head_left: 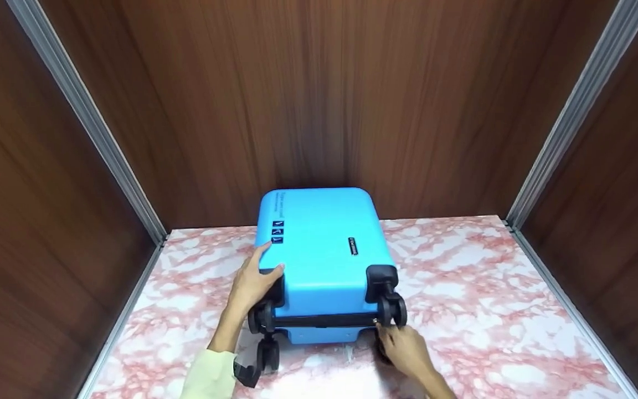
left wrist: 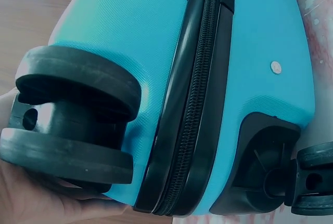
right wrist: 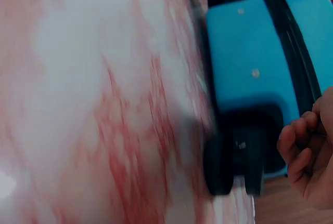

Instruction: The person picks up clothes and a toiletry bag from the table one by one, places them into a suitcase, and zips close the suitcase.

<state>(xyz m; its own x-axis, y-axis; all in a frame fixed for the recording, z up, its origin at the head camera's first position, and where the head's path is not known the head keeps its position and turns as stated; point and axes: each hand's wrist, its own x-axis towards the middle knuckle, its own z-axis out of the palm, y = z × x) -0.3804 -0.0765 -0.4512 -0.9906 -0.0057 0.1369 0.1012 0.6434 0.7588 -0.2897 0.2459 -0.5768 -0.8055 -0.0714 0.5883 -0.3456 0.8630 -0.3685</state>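
Observation:
A bright blue hard-shell suitcase [head_left: 324,233] lies flat, its wheeled end facing me. The left hand [head_left: 252,282] rests on its near left corner, with thumb and forefinger spread over the top shell. In the left wrist view that hand is partly hidden behind a black double wheel [left wrist: 78,78]. A black-edged zipper [left wrist: 190,125] runs around the side between the two shells. At the right end of this zipper, beside the right wheel [head_left: 391,307], the right hand [head_left: 405,349] pinches the zipper pull [head_left: 375,321] with curled fingers. The pull is mostly covered by the fingers.
The suitcase stands on a red-and-white marbled surface [head_left: 463,310]. A brown wood-grain panel [head_left: 319,100] rises close behind it, with similar panels left and right. Grey metal strips [head_left: 97,133] line the corners. Lower wheels [head_left: 268,354] stick out towards me.

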